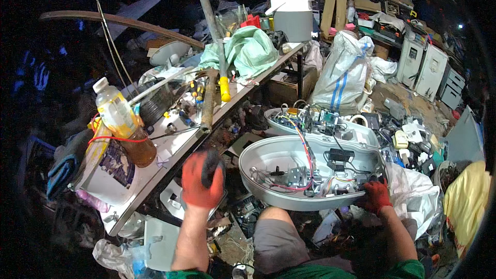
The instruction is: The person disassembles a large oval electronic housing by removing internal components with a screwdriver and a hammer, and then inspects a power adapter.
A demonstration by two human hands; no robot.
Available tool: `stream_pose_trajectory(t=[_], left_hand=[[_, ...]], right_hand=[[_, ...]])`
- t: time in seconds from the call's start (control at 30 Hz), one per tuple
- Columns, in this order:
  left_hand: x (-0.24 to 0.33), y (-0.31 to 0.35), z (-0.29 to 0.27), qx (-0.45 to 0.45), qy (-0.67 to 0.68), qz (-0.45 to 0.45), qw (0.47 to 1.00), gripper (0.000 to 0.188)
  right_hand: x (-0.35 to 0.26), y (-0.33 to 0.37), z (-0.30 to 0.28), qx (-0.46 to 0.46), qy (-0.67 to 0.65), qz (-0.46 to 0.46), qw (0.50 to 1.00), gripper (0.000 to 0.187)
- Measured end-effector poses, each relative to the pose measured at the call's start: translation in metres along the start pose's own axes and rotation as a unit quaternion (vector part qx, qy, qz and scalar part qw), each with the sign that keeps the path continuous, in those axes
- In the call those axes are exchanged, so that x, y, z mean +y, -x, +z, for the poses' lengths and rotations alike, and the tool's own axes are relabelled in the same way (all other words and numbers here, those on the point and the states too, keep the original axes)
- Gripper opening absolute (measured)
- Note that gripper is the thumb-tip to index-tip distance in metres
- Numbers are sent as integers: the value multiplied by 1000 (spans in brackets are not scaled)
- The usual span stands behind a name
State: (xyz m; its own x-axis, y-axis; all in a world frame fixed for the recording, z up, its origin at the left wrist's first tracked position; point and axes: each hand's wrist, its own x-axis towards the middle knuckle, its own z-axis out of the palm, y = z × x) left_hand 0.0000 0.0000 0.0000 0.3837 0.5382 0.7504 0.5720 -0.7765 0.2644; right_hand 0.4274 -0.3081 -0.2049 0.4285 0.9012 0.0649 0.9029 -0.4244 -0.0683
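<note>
Holding on at the edge of a big grey plastic shell (275, 151), the right hand (376, 196) has its red and black glove fingers clamped on the rim at the right end. The shell sits in front of the person's bare knee (275, 213), hollow side up, with a black box (341, 156) and lots of thin wires inside. From where I stand, the left hand (203, 178) is up in the air between the shell and the long bench (155, 175), and it looks blurry, so I cannot tell if its fingers are apart or together. Just behind the shell is another grey shell (361, 133) full of circuit bits. On the bench are a hammer (208, 98), a plastic bottle (118, 111) with brown stuff low down, a pale green bag (253, 51) and a white and grey drink jug (294, 23)
</note>
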Motion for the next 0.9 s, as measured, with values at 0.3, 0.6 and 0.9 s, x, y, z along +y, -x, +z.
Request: stream_pose_trajectory(t=[0.3, 0.6, 0.9], left_hand=[[-5, -98, -11, -121, -131, -137, 974, 34], [-109, -306, 14, -212, -120, -146, 959, 38], [-149, -347, 130, -401, -366, -149, 827, 50]], right_hand=[[-4, 6, -19, 35, -12, 3, 999, 76], [10, -8, 7, 25, -21, -15, 999, 56], [38, 7, 14, -113, 62, 28, 991, 58]])
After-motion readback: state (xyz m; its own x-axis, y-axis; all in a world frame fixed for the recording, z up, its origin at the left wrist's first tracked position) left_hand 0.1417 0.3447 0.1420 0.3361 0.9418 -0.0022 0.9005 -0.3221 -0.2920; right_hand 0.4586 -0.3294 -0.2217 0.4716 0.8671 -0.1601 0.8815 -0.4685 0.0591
